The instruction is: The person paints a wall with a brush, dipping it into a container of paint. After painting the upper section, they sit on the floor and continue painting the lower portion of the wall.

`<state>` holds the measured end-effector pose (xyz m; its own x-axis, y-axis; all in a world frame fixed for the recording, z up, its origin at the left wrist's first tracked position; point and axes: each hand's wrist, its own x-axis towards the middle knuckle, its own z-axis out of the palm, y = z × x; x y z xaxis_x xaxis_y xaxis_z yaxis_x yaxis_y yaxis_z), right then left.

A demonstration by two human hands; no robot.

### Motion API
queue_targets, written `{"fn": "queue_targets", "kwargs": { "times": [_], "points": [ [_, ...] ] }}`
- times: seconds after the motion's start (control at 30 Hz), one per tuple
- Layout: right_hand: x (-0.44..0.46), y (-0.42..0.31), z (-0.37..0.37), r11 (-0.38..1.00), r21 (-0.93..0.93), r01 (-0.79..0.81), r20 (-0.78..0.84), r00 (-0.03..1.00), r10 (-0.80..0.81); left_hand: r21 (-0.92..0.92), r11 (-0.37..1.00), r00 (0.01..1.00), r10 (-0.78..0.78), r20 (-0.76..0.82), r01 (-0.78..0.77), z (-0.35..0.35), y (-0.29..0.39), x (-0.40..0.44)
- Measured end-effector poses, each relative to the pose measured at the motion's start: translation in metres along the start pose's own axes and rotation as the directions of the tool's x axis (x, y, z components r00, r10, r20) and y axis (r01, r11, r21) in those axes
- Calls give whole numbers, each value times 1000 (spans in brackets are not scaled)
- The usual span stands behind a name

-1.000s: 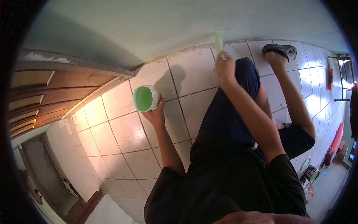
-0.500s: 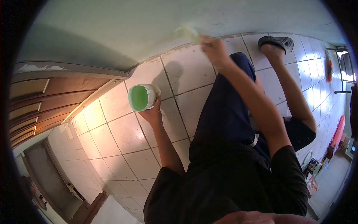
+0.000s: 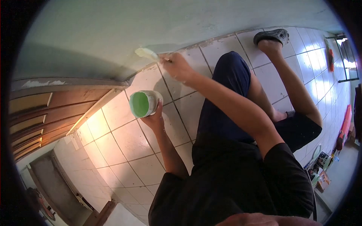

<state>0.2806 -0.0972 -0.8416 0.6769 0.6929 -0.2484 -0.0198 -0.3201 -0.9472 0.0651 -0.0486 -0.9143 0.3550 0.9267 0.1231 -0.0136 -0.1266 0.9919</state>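
My left hand (image 3: 155, 118) is wrapped round a white tub (image 3: 154, 101) that is coated pale green inside. The tub is tilted with its mouth toward the left, above the tiled floor. In my right hand (image 3: 177, 67) is a paintbrush (image 3: 147, 53), its pale bristles pointing left. The bristles are at the lower part of the pale green wall (image 3: 113, 26), close to where it meets the floor; whether they press on it I cannot tell.
A wooden door (image 3: 71, 100) in a frame stands to the left of the wall. White floor tiles (image 3: 124, 139) run beneath my bent legs. A metal rack (image 3: 345, 60) and assorted items (image 3: 322, 165) lie at the far right.
My right hand has swept left along the wall's base with the paintbrush, toward the door frame. My left hand still holds the tub in nearly the same place.
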Motion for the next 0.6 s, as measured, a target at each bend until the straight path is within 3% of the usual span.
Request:
{"fn": "queue_targets", "kwargs": {
  "times": [0.07, 0.13, 0.2, 0.23, 0.27, 0.3, 0.37, 0.43, 0.47, 0.5, 0.6],
  "points": [
    [12, 20, -34, 974, -21, 227, -132, 965, -228, -76, 997, 999, -20, 26, 22, 2, 0, 3],
    [10, 22, -93, 944, -210, 254, -159, 944, -289, -63, 998, 1000, -16, 23, 17, 8, -1, 4],
    [-3, 18, -148, 975, -201, 95, -222, 965, -139, -44, 999, 1000, -16, 19, 17, 12, 0, 4],
    [7, 45, -183, 982, -157, 106, -219, 966, -140, -50, 998, 1000, -24, 17, 25, 16, 2, 4],
    [-1, 44, -203, 964, -242, 108, -303, 936, -181, -55, 998, 999, -32, 15, 32, 18, 2, 4],
    [-4, 60, -235, 996, -66, 61, -291, 954, -78, -57, 998, 999, -35, 16, 36, 19, -2, 5],
    [-21, 83, -292, 1000, -7, 30, -222, 975, -31, -87, 995, 998, -43, 42, 47, 21, -9, 5],
    [-33, 80, -306, 991, -123, 57, -182, 980, -79, -54, 998, 998, -28, 50, 31, 24, -4, 4],
    [-36, 73, -302, 986, 166, -7, -312, 948, 59, -19, 1000, 998, -13, 58, 15, 26, -2, 3],
    [-25, 87, -301, 953, 304, 7, -366, 924, 110, -18, 1000, 998, -11, 65, 13, 28, -3, 1],
    [31, 129, -256, 871, 484, 78, -470, 863, 184, -26, 999, 998, -27, 60, 29, 24, -11, -5]
  ]
}}
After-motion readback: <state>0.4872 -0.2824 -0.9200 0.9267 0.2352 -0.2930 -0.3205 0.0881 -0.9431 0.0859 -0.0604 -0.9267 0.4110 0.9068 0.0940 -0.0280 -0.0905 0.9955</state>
